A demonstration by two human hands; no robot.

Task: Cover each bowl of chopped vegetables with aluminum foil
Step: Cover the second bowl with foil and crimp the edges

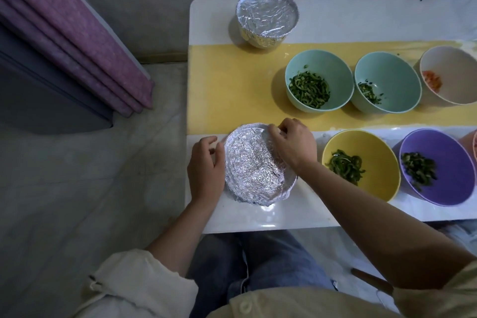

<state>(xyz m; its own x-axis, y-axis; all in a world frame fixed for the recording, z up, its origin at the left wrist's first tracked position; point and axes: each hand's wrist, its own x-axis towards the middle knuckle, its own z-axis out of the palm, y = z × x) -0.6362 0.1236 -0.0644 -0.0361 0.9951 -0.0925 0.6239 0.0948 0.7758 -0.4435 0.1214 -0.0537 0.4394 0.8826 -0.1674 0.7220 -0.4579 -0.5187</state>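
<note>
From the head view, looking down: the foil-wrapped bowl point(253, 170) sits at the lower centre of the frame, near the front left corner of the white table point(258, 217). Crinkled foil covers its whole top and folds down over the sides. The left hand point(205, 170) is at the bowl's left side, fingers curled in against the foil at the rim. The right hand point(294, 144) reaches over from the right, fingertips bunched and pinching the foil on the far rim.

At upper centre a second foil-covered bowl point(267, 17) stands alone, well apart from the hands. Along the yellow runner point(232, 85), two teal bowls sit side by side: the left teal bowl point(335, 70) and the right teal bowl point(397, 80), both uncovered with chopped greens inside. At the right edge a white bowl point(456, 70) holds orange bits. On the near row, just right of the right forearm, are an uncovered yellow bowl point(374, 147) and an uncovered purple bowl point(444, 147), both with dark green pieces.
</note>
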